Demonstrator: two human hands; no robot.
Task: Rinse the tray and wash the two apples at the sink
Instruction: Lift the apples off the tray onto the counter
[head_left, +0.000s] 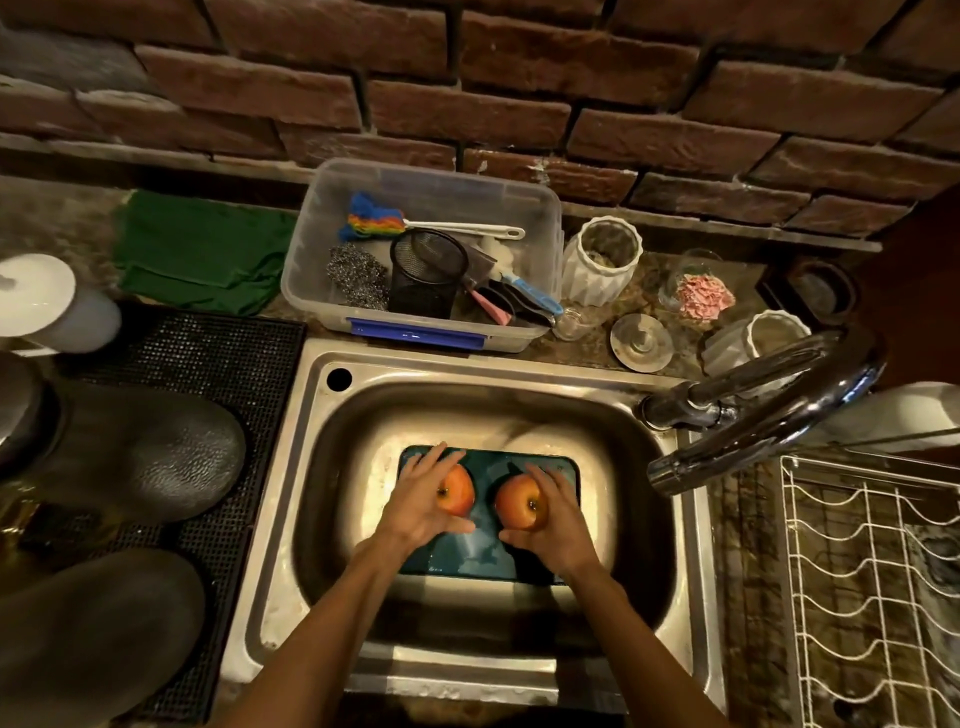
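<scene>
A dark teal tray (485, 556) lies flat on the bottom of the steel sink (332, 467). Two red-orange apples sit over it, side by side. My left hand (421, 501) is wrapped around the left apple (460, 491) from its left side. My right hand (553, 512) grips the right apple (517, 501) from its right side. Both apples show their stem ends toward me. The tray's surface looks wet. The chrome faucet (769, 410) curves in from the right, its spout ending above the sink's right rim; no water stream is visible.
A clear plastic bin (311, 270) with brushes, scourers and a mesh cup stands behind the sink. Two dark bowls (150, 452) lie upside down on a black mat at left. A white wire dish rack (872, 571) is at right. White vases (597, 265) and glass jars line the brick wall.
</scene>
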